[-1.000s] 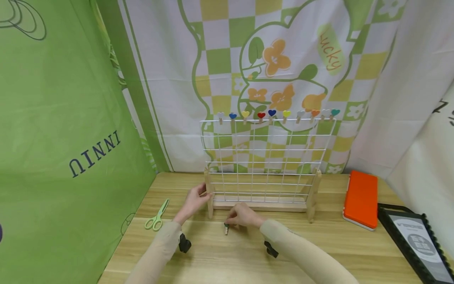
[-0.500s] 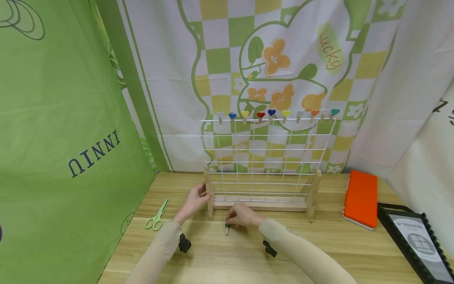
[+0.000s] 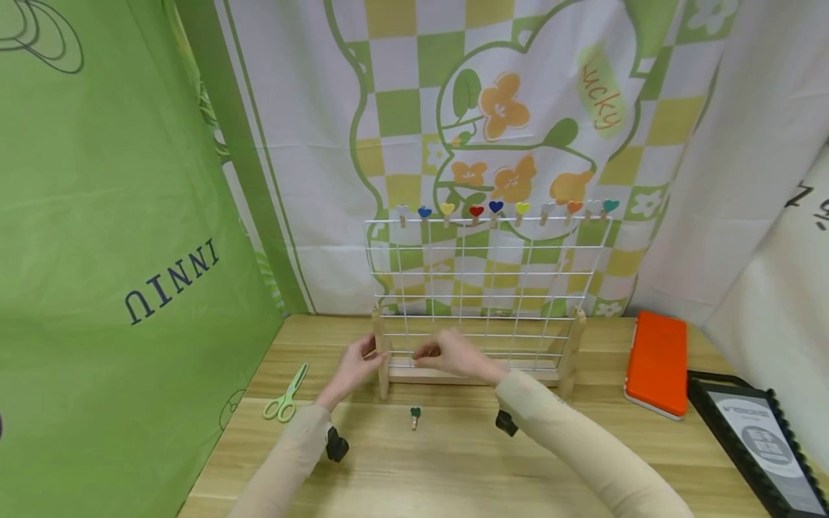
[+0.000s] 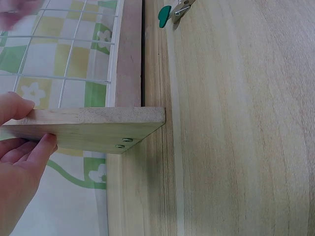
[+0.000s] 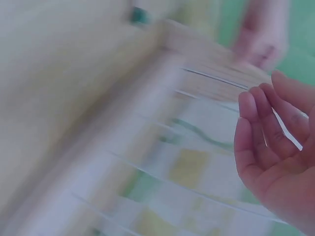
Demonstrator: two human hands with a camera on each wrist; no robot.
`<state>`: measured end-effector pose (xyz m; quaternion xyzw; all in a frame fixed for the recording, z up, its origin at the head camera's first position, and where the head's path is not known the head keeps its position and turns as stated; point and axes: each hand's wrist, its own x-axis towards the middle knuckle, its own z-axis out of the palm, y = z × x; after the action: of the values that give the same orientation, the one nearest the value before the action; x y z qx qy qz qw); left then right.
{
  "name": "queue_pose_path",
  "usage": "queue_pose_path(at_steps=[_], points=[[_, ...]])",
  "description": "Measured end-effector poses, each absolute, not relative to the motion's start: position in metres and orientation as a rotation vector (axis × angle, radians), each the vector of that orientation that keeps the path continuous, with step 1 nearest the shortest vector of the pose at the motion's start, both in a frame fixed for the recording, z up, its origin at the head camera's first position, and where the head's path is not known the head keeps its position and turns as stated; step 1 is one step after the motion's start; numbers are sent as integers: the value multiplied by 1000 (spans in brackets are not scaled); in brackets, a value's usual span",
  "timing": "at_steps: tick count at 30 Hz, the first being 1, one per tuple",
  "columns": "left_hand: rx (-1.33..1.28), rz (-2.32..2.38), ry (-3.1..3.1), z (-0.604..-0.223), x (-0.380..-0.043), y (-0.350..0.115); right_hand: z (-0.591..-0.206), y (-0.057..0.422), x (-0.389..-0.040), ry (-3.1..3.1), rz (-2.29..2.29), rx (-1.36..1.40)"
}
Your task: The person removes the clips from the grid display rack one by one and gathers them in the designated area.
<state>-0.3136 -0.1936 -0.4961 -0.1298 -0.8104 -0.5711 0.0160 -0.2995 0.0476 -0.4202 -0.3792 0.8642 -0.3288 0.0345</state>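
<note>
On the pale wood-grained table (image 3: 414,475) I have, nearest, a small wooden peg with a dark green heart-shaped head (image 3: 415,414); it lies loose in front of the rack, out of both hands, its metal spring glinting in the left wrist view. Pale green scissors (image 3: 288,397) rest near the left edge, blades pointing away. My left hand (image 3: 352,363) grips the flat, screwed left post (image 4: 118,137) between thumb and fingers, I judge to keep the light rack steady. My right hand (image 3: 453,356) hovers before the lower wires, fingers softly bent, slightly parted, nothing seen in them. The smooth white wire grid (image 3: 486,296) stands upright in its wooden base, and ten heart-topped pegs (image 3: 476,211) sit along its top edge, presumably because the thin wire suits their bite. Toward the right edge lie a glossy orange-red slab (image 3: 657,363) and a black-edged item with a grey cover (image 3: 764,435). Behind hangs a soft, creased checked curtain (image 3: 398,115).
</note>
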Motion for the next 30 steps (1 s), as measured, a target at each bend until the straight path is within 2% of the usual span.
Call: queue_pose_path(at_steps=[10,15,20,30], points=[[-411,-1792,-2509,-497,-311,-194,-283,53,-291,2817,-1271,-1471],[-414,-1800,-2491,-498,-313,-194,-229,54,-293,2873,-1314,-1658],[-399,-1796,-2500,-497,-313,-194,-200,53,-307,3013,-1249,-1604],[-378,-1827,-2493,-498,-314,-194,-183,43,-331,3114,-1019,-1328]])
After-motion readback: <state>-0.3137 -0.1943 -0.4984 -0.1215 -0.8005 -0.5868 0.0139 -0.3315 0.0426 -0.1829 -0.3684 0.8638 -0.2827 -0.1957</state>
